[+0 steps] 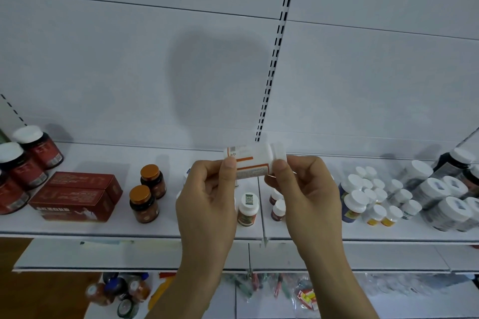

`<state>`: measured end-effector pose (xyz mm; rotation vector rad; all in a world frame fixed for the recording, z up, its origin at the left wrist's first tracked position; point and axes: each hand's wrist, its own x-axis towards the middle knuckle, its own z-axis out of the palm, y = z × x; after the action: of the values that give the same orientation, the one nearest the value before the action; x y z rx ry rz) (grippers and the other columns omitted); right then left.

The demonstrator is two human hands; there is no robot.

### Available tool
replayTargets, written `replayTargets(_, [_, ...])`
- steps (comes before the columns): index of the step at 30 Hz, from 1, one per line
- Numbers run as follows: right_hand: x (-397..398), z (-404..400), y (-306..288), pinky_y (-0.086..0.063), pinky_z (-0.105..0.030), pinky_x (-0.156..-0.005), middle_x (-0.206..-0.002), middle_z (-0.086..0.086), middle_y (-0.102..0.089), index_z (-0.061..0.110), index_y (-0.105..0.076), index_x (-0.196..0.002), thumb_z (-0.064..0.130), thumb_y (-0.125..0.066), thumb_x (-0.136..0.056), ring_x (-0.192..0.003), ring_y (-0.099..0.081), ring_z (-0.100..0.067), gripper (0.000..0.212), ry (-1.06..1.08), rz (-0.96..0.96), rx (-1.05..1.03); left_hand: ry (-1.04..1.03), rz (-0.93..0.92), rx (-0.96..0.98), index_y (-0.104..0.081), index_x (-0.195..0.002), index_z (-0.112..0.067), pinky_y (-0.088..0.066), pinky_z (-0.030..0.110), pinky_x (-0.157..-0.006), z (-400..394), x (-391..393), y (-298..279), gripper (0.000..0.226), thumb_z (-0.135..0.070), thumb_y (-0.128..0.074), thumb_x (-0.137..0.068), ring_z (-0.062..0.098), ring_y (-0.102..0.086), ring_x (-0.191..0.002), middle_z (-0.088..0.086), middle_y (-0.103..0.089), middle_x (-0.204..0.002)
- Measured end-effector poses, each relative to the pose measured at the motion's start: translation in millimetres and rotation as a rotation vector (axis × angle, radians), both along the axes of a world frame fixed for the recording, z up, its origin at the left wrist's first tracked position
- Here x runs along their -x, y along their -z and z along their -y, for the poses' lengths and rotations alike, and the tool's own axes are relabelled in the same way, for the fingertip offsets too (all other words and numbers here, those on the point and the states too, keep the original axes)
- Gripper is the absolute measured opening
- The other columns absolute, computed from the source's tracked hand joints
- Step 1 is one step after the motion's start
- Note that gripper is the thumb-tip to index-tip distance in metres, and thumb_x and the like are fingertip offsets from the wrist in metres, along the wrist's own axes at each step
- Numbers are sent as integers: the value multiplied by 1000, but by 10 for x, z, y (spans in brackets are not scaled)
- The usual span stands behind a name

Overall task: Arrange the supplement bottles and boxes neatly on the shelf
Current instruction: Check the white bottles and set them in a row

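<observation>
1. A white bottle (252, 162) lies on its side in mid-air, cap to the right, above the shelf (77, 228) front.
2. Step, as I judge: checking its label before placing; next, turn it upright and set it in a row.
3. Left hand (207, 197) pinches the body; right hand (305, 189) pinches the cap end.
</observation>
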<state>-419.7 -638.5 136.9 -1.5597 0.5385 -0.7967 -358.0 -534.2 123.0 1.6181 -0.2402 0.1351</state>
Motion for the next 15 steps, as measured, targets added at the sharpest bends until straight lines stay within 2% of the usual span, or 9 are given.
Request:
replayTargets(2, [-8, -3, 3, -60, -27, -79, -84, 17, -76, 19, -65, -98, 27, -68, -93, -85, -75, -7, 9, 15, 1, 6, 7, -11, 17, -60, -100, -39, -53, 9, -78, 19, 5, 1, 24, -56, -48, -88, -12, -65, -93, -34, -68, -91])
replayTargets(4, [-23, -8, 3, -61, -28, -79, -83, 16, -76, 17, -64, -96, 28, -67, -92, -83, -75, -8, 12, 38, 20, -2, 41, -25, 72, -62, -110, -31, -54, 12, -81, 48, 50, -9, 28, -47, -50, -91, -10, -65, -98, -27, -70, -102])
replayTargets(6, [-40, 0, 9, -62, -30, -79, -85, 13, -76, 16, -64, -95, 29, -65, -94, -83, -75, -9, 13, 65, 31, -10, 91, -28, 115, -61, -115, -27, -52, 8, -76, 67, 110, -32, 27, -38, -51, -93, -10, -64, -102, -21, -69, -111])
replayTargets(8, [-50, 17, 17, -61, -32, -82, -95, 12, -76, 16, -64, -94, 25, -64, -96, -90, -74, -9, 10, 80, 50, -19, 106, -7, 113, -59, -116, -27, -49, 4, -76, 84, 135, -34, 28, -36, -51, -92, -12, -61, -105, -18, -67, -115])
replayTargets(11, [-32, 45, 13, -58, -24, -83, -110, 10, -75, 16, -66, -98, 13, -62, -97, -100, -72, -7, 5, 72, 116, -51, 87, -22, 77, -59, -110, -27, -47, 1, -66, 89, 118, -55, 29, -44, -49, -88, -13, -62, -100, -24, -66, -104])
replayTargets(13, [-16, 52, -13, -55, -17, -80, -103, 10, -77, 13, -67, -100, 8, -63, -96, -96, -73, -6, 8, 63, 149, -76, 77, -34, 64, -60, -103, -29, -46, 1, -60, 91, 90, -71, 22, -44, -50, -91, -12, -64, -93, -25, -66, -96])
replayTargets(15, [-25, 57, -19, -55, -15, -75, -92, 8, -78, 12, -68, -97, 9, -66, -94, -89, -74, -7, 5, 84, 142, -75, 85, -56, 92, -60, -101, -28, -45, 2, -54, 95, 86, -84, 11, -33, -53, -96, -16, -64, -83, -26, -66, -92])
